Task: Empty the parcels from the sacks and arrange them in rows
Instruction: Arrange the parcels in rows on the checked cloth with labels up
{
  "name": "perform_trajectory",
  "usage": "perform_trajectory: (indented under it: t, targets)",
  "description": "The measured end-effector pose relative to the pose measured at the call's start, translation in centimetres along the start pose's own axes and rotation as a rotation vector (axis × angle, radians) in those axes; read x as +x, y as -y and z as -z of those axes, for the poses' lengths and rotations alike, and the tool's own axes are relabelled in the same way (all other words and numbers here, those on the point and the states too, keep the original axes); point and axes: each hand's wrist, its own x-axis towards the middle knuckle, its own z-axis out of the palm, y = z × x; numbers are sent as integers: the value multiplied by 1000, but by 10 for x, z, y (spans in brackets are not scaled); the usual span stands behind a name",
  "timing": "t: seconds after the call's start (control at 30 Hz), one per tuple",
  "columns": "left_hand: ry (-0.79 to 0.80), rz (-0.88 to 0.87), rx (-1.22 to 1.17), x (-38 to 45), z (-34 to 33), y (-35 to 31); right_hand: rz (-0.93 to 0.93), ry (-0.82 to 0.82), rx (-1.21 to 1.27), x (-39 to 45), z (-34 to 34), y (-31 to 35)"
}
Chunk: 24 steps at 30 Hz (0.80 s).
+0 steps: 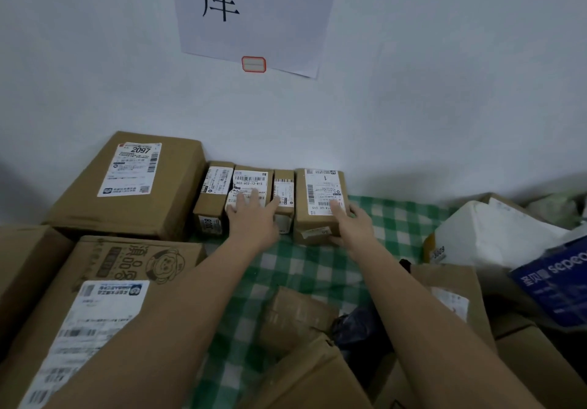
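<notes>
Left hand (252, 215) flat on labelled parcel (249, 186)

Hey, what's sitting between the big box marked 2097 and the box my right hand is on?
Head view: three small parcels side by side by the wall; your left hand rests on them.

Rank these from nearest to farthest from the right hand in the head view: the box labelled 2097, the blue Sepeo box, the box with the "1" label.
1. The "1" label box: under the right hand, at the row's right end.
2. The blue Sepeo box: off to the right.
3. The 2097 box: far left, by the wall.
</notes>
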Motion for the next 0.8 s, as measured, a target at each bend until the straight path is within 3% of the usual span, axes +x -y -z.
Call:
perform_trajectory:
  t: [0.1, 0.2, 0.4, 0.53, 0.63, 0.8]
  targets:
    - [16, -5, 16, 1, -1, 0, -8, 123, -66, 0, -2, 0]
    - [33, -4, 21, 0, -2, -3, 86, 131, -253, 1, 1, 0]
    - [122, 11, -23, -3, 8, -6, 184, -41, -760, -9, 5, 0]
    - [268, 51, -211, -6, 26, -5, 446, -89, -1064, -38, 2, 17]
    - [261, 16, -224, -21, 34, -3, 639, 145, -1212, -56, 5, 27]
    - [213, -118, 7, -58, 45, -7, 461, 616, -1521, -82, 4, 22]
